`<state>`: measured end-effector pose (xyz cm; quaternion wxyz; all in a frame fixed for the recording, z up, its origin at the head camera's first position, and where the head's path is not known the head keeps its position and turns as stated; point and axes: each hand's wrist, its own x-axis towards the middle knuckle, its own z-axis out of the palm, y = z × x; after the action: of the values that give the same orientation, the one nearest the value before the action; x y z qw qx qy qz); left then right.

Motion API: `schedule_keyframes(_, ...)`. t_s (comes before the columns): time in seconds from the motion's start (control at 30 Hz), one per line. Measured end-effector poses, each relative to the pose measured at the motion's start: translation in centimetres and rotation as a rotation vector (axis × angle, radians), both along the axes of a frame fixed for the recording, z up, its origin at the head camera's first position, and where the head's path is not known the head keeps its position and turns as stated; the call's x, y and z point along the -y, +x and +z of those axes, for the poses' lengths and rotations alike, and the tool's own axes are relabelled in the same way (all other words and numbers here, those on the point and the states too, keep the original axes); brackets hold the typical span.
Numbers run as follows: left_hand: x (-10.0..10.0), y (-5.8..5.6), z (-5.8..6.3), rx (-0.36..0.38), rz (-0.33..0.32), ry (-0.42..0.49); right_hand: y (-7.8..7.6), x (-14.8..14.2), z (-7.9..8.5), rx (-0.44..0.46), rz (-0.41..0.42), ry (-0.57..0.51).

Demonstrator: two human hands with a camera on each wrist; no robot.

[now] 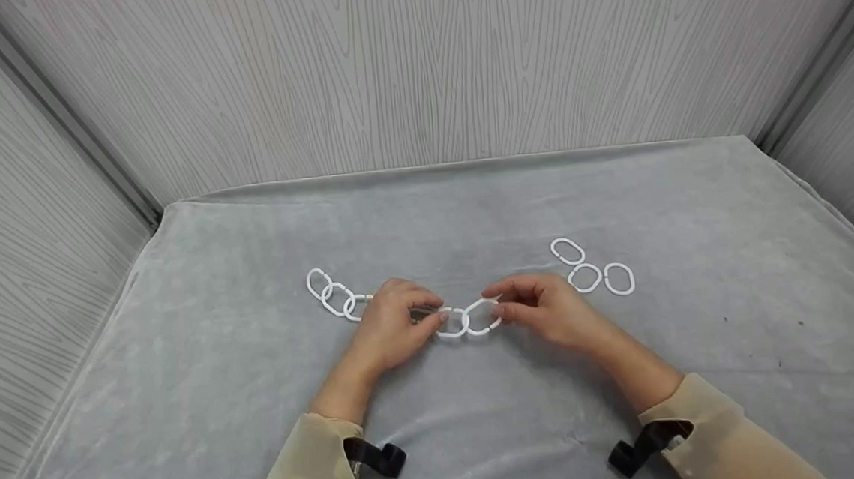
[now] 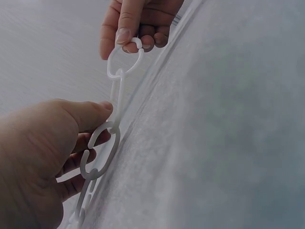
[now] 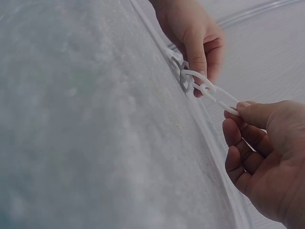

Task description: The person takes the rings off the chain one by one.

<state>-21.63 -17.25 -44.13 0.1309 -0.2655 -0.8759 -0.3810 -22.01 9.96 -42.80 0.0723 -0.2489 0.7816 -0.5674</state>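
A chain of white oval plastic links (image 1: 452,335) runs between the two hands. My left hand (image 1: 392,324) pinches one link between thumb and fingers. At the chain's right end, the thumb and fingertips of my right hand (image 1: 545,310) pinch the last link (image 1: 485,332), which hooks through its neighbour. Small gaps show in the sides of several links, such as the open-sided link (image 2: 114,150) below my left thumb in the left wrist view. Beyond the left hand, more joined links (image 1: 309,281) trail over the cloth; the hand hides part of the chain.
Three more white links lie close together right of my right hand: an upper link (image 1: 562,240), a lower link (image 1: 586,291) and a right-hand link (image 1: 632,281). Grey cloth (image 1: 440,216) covers the table. Wood-grain panels (image 1: 422,67) stand behind it and at both sides.
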Motion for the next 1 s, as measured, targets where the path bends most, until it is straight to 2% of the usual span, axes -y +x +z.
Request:
schedule_keyframes(0.6, 0.13, -0.07, -0.2, 0.033, -0.032, -0.043, 0.07, -0.1, 0.29, 0.005, -0.015, 0.026)
schedule_keyframes(1.0, 0.1, -0.08, -0.34, 0.047, -0.029, -0.002, 0.15, -0.07, 0.41, 0.007, -0.016, 0.029)
